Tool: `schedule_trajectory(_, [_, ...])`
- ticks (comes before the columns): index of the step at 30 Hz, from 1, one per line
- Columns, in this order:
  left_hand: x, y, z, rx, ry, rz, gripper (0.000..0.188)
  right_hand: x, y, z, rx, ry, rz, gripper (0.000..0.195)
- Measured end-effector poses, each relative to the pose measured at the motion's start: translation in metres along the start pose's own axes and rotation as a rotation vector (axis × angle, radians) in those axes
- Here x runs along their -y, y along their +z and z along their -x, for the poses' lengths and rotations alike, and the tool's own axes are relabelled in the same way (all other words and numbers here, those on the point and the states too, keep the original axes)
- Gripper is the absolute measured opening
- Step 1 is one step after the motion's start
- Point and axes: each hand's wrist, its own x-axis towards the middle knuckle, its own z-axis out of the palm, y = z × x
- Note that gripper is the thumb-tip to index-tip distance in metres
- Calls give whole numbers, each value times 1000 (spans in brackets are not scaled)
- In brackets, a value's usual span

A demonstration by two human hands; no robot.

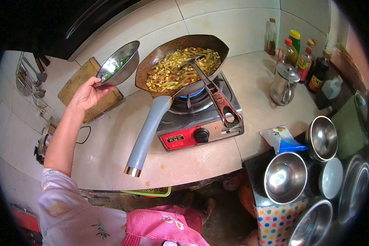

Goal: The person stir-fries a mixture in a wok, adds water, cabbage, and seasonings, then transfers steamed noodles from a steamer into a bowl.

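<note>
My left hand (90, 92) grips the rim of a steel bowl (124, 72), raised and tilted to the left of the wok. Chopped green leaves (118, 67) lie in that bowl. Bean sprouts (172, 72) with browned bits fill the dark wok (180, 41), which sits on a lit gas stove (201, 123). A metal spatula (207, 81) rests in the food, its red and black handle leaning over the stove's front. The wok's grey handle (149, 132) points toward me, past the stove's left side. My right hand is out of view.
Seasoning bottles (304, 66) and a lidded steel pot (284, 84) stand at the back right. Steel bowls (286, 178) and a white-blue packet (283, 138) lie at the right. A wooden board (80, 83) leans on the wall behind my left arm. Blue flame (192, 93) shows beneath the wok.
</note>
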Motion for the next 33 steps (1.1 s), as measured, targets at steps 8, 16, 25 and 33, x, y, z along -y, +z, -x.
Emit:
schedule_trajectory(8, [1,-5,3,9,-5,-45,26,5,4,3,-15,14,44,33])
schedule_trajectory(16, [-7,7,-2,108,-25,70,23,35,-29,7,-24,32,177,33])
schedule_trajectory(25, [-9,-39,3,228,-44,199,25,269,-167,247,-623,-1040,-860,42])
schedule_trajectory(33, [-6,-57,-14,272,-47,248,13,349,-237,221,-766,-1081,-465,34])
